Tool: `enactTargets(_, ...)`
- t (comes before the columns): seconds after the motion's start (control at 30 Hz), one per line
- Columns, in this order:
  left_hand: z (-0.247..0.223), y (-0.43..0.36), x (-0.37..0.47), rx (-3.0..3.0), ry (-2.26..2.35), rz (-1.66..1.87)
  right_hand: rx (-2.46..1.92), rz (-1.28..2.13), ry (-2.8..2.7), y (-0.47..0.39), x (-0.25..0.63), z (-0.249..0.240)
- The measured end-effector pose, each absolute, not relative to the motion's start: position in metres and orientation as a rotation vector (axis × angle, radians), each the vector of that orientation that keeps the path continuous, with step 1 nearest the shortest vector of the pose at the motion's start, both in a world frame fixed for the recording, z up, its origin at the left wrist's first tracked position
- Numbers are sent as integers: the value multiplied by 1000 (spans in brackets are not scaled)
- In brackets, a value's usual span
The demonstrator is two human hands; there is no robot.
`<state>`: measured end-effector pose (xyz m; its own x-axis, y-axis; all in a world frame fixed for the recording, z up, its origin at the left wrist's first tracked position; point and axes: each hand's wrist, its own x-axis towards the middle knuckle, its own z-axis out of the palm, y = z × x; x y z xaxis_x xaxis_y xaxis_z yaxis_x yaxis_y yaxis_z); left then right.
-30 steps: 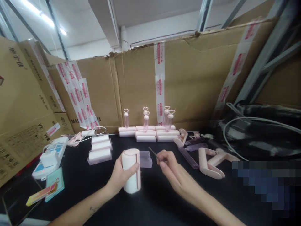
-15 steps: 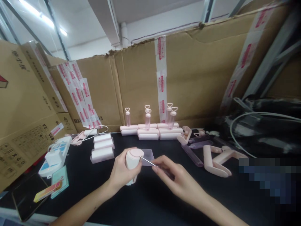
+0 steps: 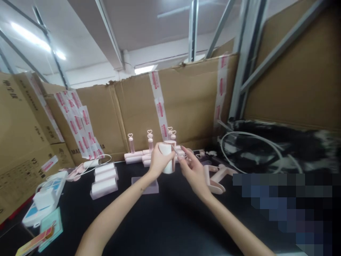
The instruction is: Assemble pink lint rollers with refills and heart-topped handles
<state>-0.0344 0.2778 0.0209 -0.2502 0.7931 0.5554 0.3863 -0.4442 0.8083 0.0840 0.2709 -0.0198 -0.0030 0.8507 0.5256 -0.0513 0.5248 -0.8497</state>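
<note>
The white-and-pink cylindrical roller point(image 3: 167, 168) has shifted farther out, now far-right of the translucent purple plastic tray point(image 3: 151, 189). The left hand point(image 3: 159, 160) wraps it; the right hand point(image 3: 192, 171) pinches a thin metal tool point(image 3: 175, 150) by its upper right edge — work there seemingly continues.

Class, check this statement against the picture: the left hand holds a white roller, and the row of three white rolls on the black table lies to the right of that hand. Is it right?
Not quite: the head view shows the row of three white rolls on the black table to the left of the left hand, which does hold a white roller.
</note>
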Motion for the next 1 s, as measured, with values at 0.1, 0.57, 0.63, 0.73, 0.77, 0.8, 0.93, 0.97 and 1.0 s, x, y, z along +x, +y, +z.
enactTargets(0.1,18,300,-14,1566,1466,1723,-740,910,-1267,290,90,-26)
enactTargets(0.57,-7,340,36,1321,1016,1743,-598,1062,-843,312,97,-35)
enactTargets(0.63,-7,341,40,1259,956,1762,-568,1072,-829,314,98,-35)
enactTargets(0.73,-8,342,43,1183,908,1766,-539,1092,-837,319,99,-33)
enactTargets(0.77,-9,343,44,1158,904,1763,-541,1097,-834,321,100,-32)
enactTargets(0.8,-10,343,45,1133,907,1760,-549,1102,-826,323,102,-31)
enactTargets(0.93,-17,340,45,1077,949,1737,-606,1121,-805,334,114,-32)
enactTargets(0.97,-17,338,42,1078,957,1733,-620,1132,-819,336,116,-32)
enactTargets(1.0,-16,336,38,1082,963,1735,-632,1139,-836,337,118,-33)
